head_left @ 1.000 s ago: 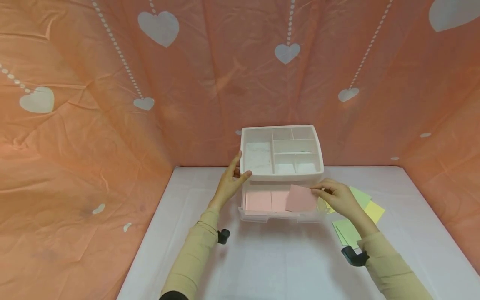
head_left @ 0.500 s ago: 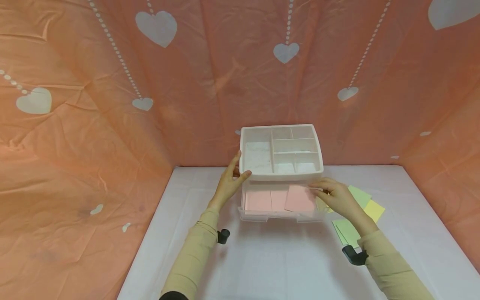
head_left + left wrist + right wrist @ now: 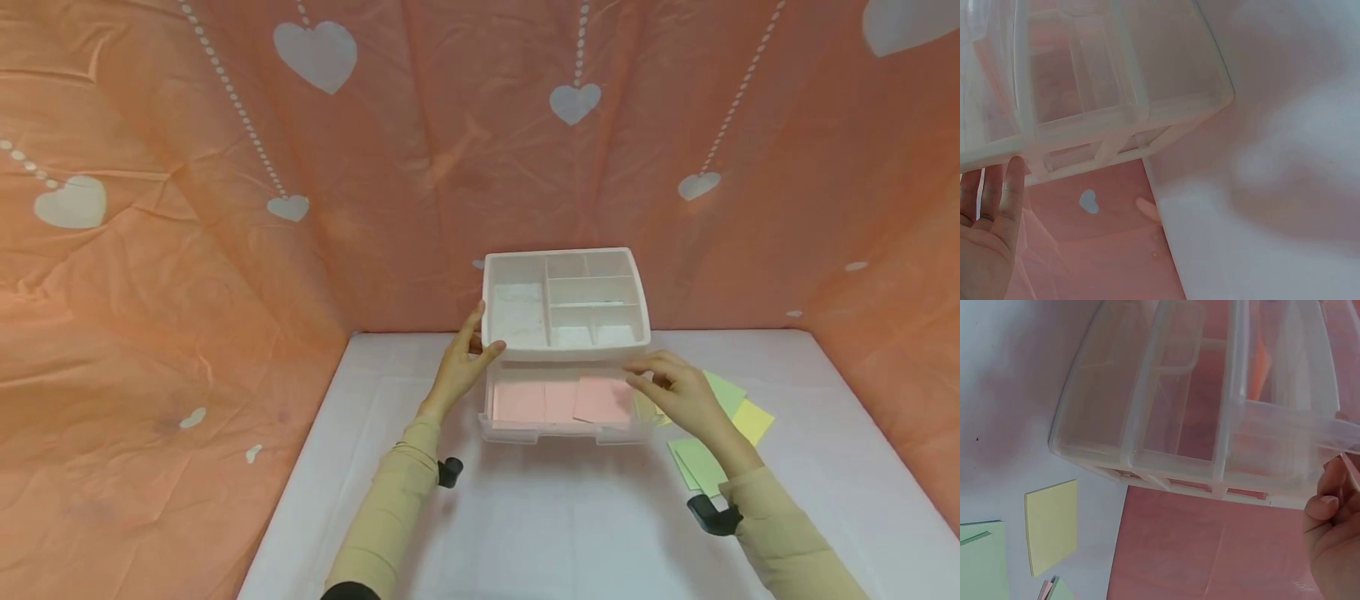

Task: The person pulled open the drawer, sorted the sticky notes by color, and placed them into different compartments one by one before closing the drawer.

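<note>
Gripping left hand [image 3: 459, 358]: my head feed has it grasping the white organizer [image 3: 564, 354] at its left front corner, thumb on the front rim, fingers along the side; on my left wrist feed the fingertips meet the rim.
Right hand [image 3: 678, 396]: released, as I read it, thumb and forefinger tips parted by the right end of the organizer's drawer, fingers loosely bent.
Drawer [image 3: 510, 432]: standing out from the organizer's front, with a clear lip.
Pink papers [image 3: 517, 402]: I count three faces in a row inside that drawer, in front of the organizer's top; the right one overlaps its neighbour, a touch askew.
Pale yellow patch [image 3: 643, 407]: at the drawer's right end, partly behind the right hand; I can't tell whether it lies inside.
Green papers [image 3: 697, 465]: on the white table [image 3: 555, 525], right of the organizer and nearer me, another green one farther back.
Yellow paper [image 3: 752, 422]: right of the organizer too, between those greens.
Orange backdrop [image 3: 420, 183]: behind the organizer and on both sides, white hearts all over.
</note>
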{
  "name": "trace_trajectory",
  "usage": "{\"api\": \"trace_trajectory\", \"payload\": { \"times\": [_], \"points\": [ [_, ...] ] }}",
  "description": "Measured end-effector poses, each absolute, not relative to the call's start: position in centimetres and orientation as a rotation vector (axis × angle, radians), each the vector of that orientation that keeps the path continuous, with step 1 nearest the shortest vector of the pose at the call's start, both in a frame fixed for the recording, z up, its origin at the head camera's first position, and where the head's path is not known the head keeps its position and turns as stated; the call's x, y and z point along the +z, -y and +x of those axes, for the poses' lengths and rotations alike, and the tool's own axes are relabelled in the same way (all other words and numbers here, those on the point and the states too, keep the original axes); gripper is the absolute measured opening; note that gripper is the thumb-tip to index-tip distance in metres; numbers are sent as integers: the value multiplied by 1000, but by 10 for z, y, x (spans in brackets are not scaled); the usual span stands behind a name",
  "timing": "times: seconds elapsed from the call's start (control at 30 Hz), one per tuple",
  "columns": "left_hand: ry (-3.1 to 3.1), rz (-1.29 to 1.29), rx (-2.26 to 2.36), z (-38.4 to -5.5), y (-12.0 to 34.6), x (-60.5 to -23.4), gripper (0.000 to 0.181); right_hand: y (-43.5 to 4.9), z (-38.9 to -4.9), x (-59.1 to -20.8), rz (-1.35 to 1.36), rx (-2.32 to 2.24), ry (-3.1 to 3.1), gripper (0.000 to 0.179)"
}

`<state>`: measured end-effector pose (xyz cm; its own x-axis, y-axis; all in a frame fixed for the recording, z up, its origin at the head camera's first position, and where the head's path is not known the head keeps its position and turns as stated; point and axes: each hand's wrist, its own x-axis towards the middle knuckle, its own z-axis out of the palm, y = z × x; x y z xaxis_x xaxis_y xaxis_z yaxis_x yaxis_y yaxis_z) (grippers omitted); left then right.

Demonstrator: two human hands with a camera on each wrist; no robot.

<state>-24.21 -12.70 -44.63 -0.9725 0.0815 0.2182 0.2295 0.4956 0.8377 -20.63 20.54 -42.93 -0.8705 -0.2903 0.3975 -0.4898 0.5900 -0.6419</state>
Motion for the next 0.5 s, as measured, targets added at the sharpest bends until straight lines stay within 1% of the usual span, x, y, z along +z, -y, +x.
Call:
{"api": "trace_trajectory", "payload": {
  "times": [0.33,0.5],
  "points": [
    [2583,-258,-1466,-243,126,-448,72,-202,-188,-424,520,1269,2420,16],
    [2593,-251,-1471,-243,126,-447,71,-194,-174,-421,425,1363,2304,20]
  ]
}}
